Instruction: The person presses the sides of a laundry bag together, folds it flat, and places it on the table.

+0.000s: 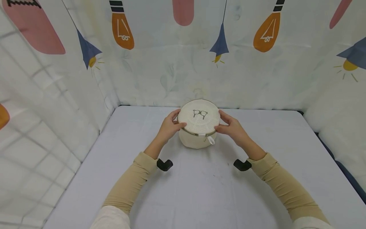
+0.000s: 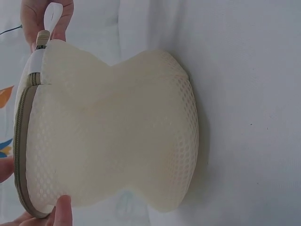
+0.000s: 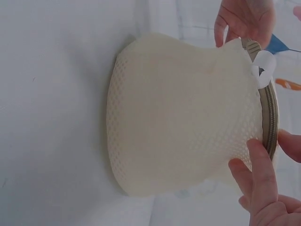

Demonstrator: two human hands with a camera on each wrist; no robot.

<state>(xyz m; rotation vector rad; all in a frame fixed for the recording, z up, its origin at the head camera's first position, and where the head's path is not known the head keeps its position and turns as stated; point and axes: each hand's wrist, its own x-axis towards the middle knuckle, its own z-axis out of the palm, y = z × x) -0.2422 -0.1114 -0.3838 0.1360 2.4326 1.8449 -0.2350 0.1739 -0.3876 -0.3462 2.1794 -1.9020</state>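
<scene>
A cream mesh bag (image 1: 197, 140) with a round lid and a glasses drawing stands upright near the table's back edge. Its zipper (image 2: 21, 132) runs round the top rim, with a white loop tab (image 3: 265, 66) at the front. The left hand (image 1: 169, 126) pinches the rim on the left side, thumb on top. On the opposite side the right hand (image 1: 233, 128) pinches the rim the same way. In the left wrist view the bag's soft side (image 2: 113, 127) is creased inward. What is inside cannot be seen.
The bag stands on a white-covered table (image 1: 200, 190). A pale curtain (image 1: 177, 73) printed with bulbs and lamps hangs behind the table and along its sides. Black straps (image 1: 165, 165) stick out at both wrists.
</scene>
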